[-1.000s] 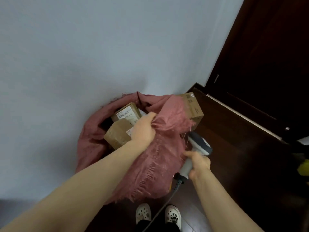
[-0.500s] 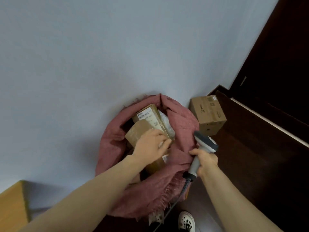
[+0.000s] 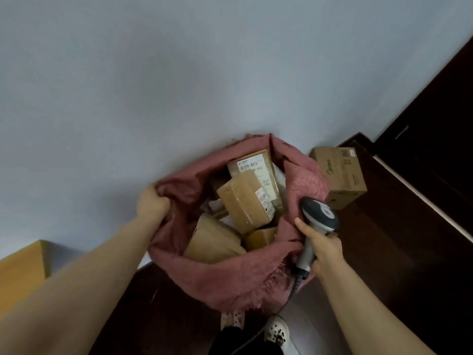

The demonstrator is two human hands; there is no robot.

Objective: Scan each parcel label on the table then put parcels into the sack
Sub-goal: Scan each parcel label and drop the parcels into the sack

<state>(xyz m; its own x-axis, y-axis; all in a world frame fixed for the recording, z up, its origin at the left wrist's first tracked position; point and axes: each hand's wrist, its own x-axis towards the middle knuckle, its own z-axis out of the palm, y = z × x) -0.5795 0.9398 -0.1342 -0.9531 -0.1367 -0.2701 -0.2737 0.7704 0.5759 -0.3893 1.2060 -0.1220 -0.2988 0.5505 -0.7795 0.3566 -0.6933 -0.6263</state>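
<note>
At the left rim of the sack [image 3: 230,285], the left hand [image 3: 153,204] grips bunched cloth. Between the hands, parcels [image 3: 244,204] lie inside the open mouth. Beside the right rim, the right hand [image 3: 324,249] curls round the scanner [image 3: 320,216] handle; a cardboard box [image 3: 341,175] stands just beyond.

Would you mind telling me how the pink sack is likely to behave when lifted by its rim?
The sack is probably floppy: its cloth bunches where the left hand grips the rim. Lifted, it would likely sag and feel heavy, since several cardboard parcels lie loosely inside. Its frayed edge may snag.
</note>
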